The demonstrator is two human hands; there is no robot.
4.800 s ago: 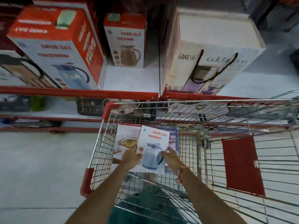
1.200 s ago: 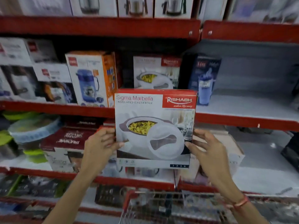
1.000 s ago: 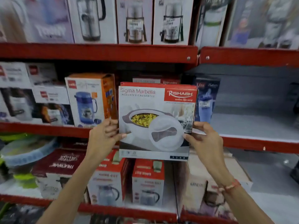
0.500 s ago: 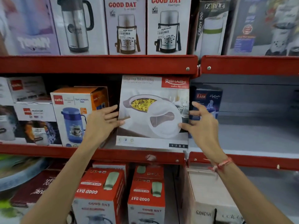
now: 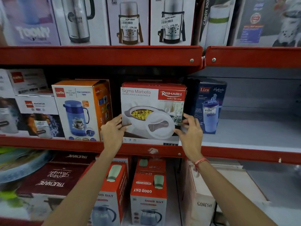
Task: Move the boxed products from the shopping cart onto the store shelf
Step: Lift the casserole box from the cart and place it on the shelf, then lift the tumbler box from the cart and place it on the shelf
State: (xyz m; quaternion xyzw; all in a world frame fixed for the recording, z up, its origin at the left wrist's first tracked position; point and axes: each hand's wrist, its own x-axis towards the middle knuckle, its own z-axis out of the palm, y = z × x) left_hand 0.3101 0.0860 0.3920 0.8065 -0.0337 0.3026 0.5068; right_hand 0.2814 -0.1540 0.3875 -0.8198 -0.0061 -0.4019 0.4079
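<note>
Now on the middle shelf: casserole box between both hands

Upright on the middle shelf (image 5: 48,143), red-and-white Rishabh Sigma Marbella casserole box (image 5: 153,111), front face turned outward, base sitting just behind the red front lip. Held from both sides: left hand (image 5: 112,131) pressed flat against the box's left edge, fingers wrapped onto the side panel; right hand (image 5: 190,132) against the lower right edge, thumb on the front face, fingers curled around the corner. Clamped on the box, then, with the two hands well apart, one per side. Pink thread band (image 5: 201,161) around the right wrist.

Just beside the box on its left, with a dark gap between, orange Cello Tea Express jug box (image 5: 81,110). On its right, near but apart, dark blue Liza bottle box (image 5: 209,106), and beyond that bare grey shelf surface. Above, on the top shelf (image 5: 101,55), a row of steel flask boxes (image 5: 128,22) with price stickers. Below, on the lower shelf, two red Good Day jug boxes (image 5: 149,191) side by side, a maroon Trueware box (image 5: 52,178) to their left, and a pale Ganesh box (image 5: 203,198) to their right. No shopping cart in view.
</note>
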